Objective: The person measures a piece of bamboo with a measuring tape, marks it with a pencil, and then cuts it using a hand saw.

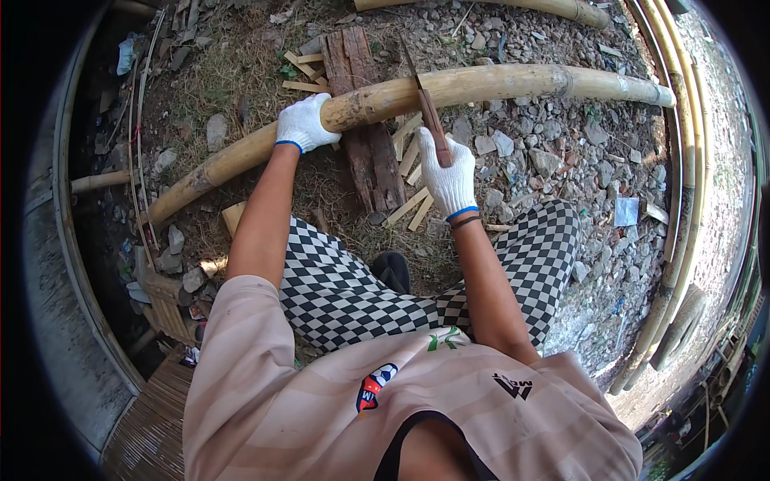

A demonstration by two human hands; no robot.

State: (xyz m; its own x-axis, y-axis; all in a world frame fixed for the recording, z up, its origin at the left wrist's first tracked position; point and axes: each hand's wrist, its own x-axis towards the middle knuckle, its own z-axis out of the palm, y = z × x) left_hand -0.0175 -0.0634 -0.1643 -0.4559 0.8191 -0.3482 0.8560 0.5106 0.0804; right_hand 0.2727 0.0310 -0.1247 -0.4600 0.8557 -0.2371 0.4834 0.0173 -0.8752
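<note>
A thick bamboo pole (497, 83) lies across in front of me, resting on a weathered wooden block (353, 60). My left hand (306, 124), in a white knit glove with a blue cuff, is closed over the pole just left of the block. My right hand (451, 175), gloved alike, grips a long-bladed cutting tool (430, 116) by its brown wooden handle. The narrow dark blade points away and crosses the pole right of the block. Seen almost edge-on, it could be a saw or a machete; I cannot tell which.
Split bamboo strips (409, 157) lie beside the block. Rubble (545, 163) covers the ground on the right. More bamboo poles (686, 160) run along the right side, and another pole (561, 8) lies at the far edge. My checkered trouser legs (337, 293) are close below.
</note>
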